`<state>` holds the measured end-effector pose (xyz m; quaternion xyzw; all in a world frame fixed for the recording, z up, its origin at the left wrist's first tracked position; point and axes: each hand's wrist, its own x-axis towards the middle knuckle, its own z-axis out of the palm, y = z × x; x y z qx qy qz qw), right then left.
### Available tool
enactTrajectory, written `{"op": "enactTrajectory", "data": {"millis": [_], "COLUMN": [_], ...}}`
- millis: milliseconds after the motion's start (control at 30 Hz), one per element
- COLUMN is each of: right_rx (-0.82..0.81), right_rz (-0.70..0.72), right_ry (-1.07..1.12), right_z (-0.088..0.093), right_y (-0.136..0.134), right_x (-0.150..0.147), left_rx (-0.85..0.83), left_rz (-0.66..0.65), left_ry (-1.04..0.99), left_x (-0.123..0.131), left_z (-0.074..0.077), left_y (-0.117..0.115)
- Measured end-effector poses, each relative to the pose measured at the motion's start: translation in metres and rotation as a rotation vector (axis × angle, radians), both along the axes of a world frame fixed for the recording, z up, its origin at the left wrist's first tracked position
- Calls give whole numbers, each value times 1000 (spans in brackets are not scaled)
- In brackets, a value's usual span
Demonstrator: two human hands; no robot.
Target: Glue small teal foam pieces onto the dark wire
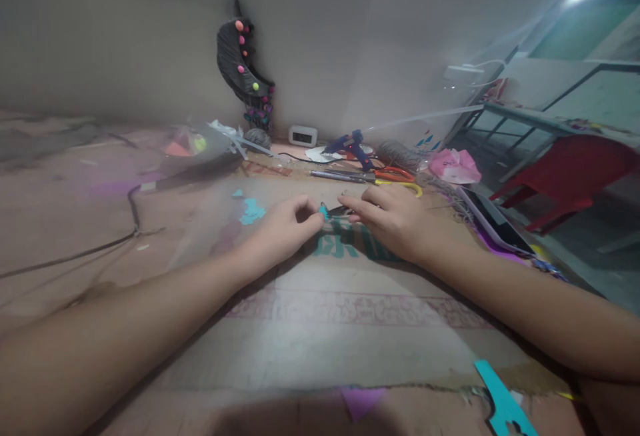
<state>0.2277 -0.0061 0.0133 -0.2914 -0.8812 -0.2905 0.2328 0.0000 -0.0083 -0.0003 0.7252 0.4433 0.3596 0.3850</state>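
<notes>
Between the thumb and fingertips of my left hand (280,233) is a tiny turquoise paper piece (323,212). My right hand (397,219) is closed on what look like small scissors (338,211), whose dark blades point left and reach the paper piece. Their handles are hidden by my fingers. Both hands are just above a cardboard sheet (345,343) with green lettering and a reddish printed band. Left of my left hand lies a little heap of turquoise paper cut-outs (251,211).
Behind my hands lie orange-and-yellow-handled scissors (395,175), a blue glue gun (350,146) and a small white clock (303,136). A phone (495,219) rests at right. A turquoise paper strip (503,399) lies in front. A dark crescent decoration (235,59) hangs on the wall.
</notes>
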Motion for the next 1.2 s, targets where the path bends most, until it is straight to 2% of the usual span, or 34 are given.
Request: {"op": "enactTrajectory", "data": {"millis": [200, 567, 700, 800, 1033, 1200], "right_rx": [34, -63, -16, 3, -61, -95], "right_rz": [-6, -24, -7, 11, -87, -68], "right_ry": [-17, -71, -75, -55, 103, 87], "right_z": [1, 9, 8, 9, 12, 9], "right_y": [0, -6, -6, -7, -11, -8], "right_x": [-1, -1, -1, -1, -3, -3], "left_rx": [-1, -12, -15, -16, -50, -47], "left_rz": [-4, -11, -18, -4, 4, 28], "left_ry": [-5, -6, -2, -2, -33, -26], "left_x": [0, 0, 0, 0, 0, 1], "left_z": [0, -1, -1, -1, -1, 1], "left_y": [0, 0, 1, 1, 0, 1]}}
